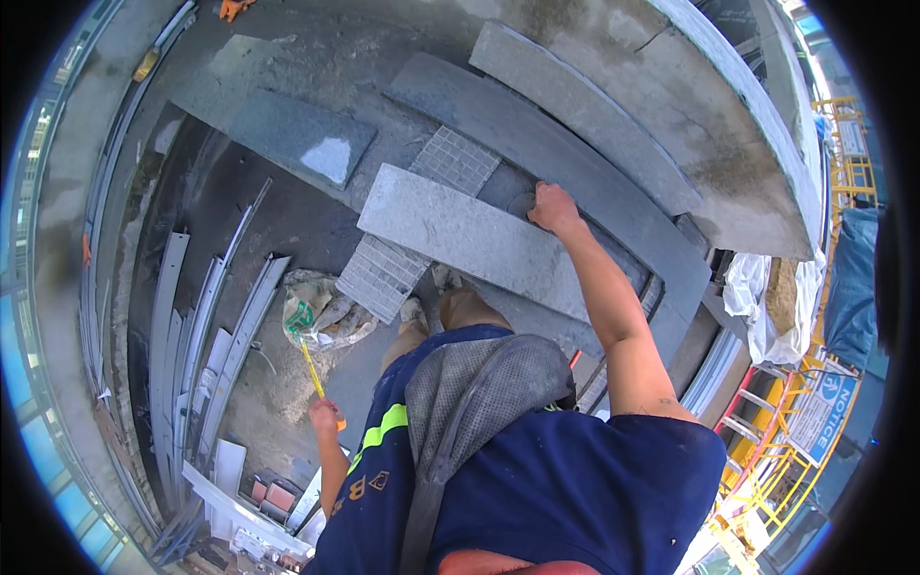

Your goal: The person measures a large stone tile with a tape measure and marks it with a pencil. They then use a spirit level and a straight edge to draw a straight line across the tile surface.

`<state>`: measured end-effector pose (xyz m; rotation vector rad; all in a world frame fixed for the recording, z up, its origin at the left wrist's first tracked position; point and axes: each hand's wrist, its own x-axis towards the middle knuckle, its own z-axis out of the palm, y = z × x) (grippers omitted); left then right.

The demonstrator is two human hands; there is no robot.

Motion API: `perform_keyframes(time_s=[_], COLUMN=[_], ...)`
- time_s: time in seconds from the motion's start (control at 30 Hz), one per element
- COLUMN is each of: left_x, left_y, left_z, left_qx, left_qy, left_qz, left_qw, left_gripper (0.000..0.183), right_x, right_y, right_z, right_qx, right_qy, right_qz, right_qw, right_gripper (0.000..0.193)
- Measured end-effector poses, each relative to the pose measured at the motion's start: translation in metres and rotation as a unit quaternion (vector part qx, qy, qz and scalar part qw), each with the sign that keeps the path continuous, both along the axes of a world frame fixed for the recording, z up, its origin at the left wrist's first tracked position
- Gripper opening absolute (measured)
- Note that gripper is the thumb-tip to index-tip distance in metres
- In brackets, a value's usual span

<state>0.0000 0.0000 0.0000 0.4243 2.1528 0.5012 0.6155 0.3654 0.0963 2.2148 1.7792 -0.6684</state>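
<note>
A long light-grey stone slab (460, 230) lies slanted in front of my legs, across a paver-patterned panel (455, 160) that shows on both sides of it. My right hand (554, 206) is closed at the slab's far edge, fingers curled down, the fingertips partly hidden. Low at my left side, my left hand (325, 415) grips a tape measure (340, 424) with an orange case. Its yellow blade (312, 369) is drawn out toward a clear plastic bag (331, 311) with something green in it. The blade's tip is hard to make out there.
Darker slabs (565, 144) lie beyond, beside a concrete wall (728, 134). A bluish slab (311, 134) rests at far left. Metal channels (216, 335) stretch along the left. White wrapping (757, 297), a yellow frame (767, 498) and a sign board (824, 407) stand at right.
</note>
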Motion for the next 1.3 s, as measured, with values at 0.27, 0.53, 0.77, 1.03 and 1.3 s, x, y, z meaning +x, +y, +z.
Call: perform_keyframes(time_s=[0.27,0.53,0.77,1.03,1.3], left_x=[-0.013,-0.015,-0.013,-0.012,-0.026], left_y=[0.012,0.056,0.080,0.103,0.134], left_z=[-0.006,0.004,0.013,0.023,0.030], left_qx=[0.014,0.000,-0.007,0.003,0.005], left_qy=[-0.005,-0.032,-0.027,0.020,0.010], left_qz=[-0.037,-0.043,-0.017,-0.188,-0.178], left_qw=[0.999,0.999,0.999,0.982,0.984], left_gripper=[0.031,0.022,0.021,0.017,0.023], right_x=[0.027,0.043,0.017,0.010,0.025], right_y=[0.001,0.002,-0.121,-0.188,-0.249], right_z=[0.010,0.043,0.067,0.039,-0.001], right_qx=[0.051,0.280,0.435,0.421,0.283], right_qy=[0.140,0.150,0.018,-0.069,0.125], right_qz=[-0.040,-0.107,-0.030,-0.031,-0.586], right_qw=[0.988,0.942,0.900,0.904,0.749], right_gripper=[0.016,0.020,0.020,0.023,0.038])
